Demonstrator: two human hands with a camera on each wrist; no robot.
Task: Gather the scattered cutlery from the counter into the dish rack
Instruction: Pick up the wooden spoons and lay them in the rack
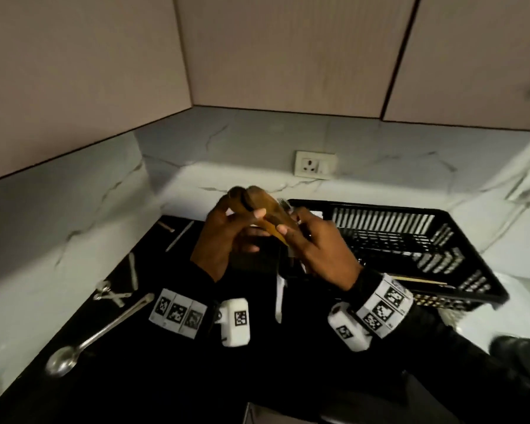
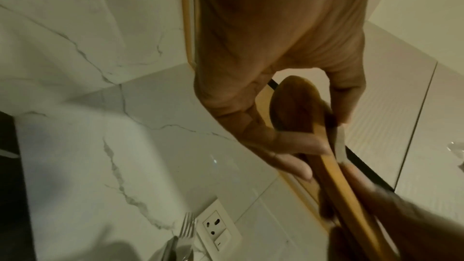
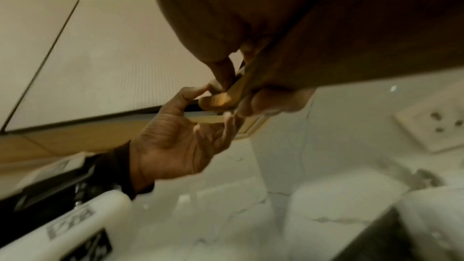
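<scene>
Holding a pair of wooden spoons (image 1: 259, 209) above the counter (image 1: 288, 377), both hands meet just left of the dish rack (image 1: 459, 270). The left hand (image 1: 218, 240) pinches the spoon bowls between thumb and fingertips; the left wrist view shows the fingers (image 2: 296, 146) curled across the neck of a wooden spoon (image 2: 301, 106). The right hand (image 1: 322, 249) grips the handles lower down, its fingers closed round them. The right wrist view shows the left hand (image 3: 175, 142) with fingertips touching the wooden piece (image 3: 220, 100).

The dish rack is a black slatted basket, standing on the counter against the marble wall; a thin wooden stick (image 1: 419, 280) lies at its near side. Left of the dish rack, well apart from it, a large metal spoon (image 1: 95, 335) lies on the dark counter, with smaller metal pieces (image 1: 110, 293) just beyond it. A white utensil (image 1: 279, 296) lies between the two wrists. A wall socket (image 1: 314, 165) sits above the dish rack's left end.
</scene>
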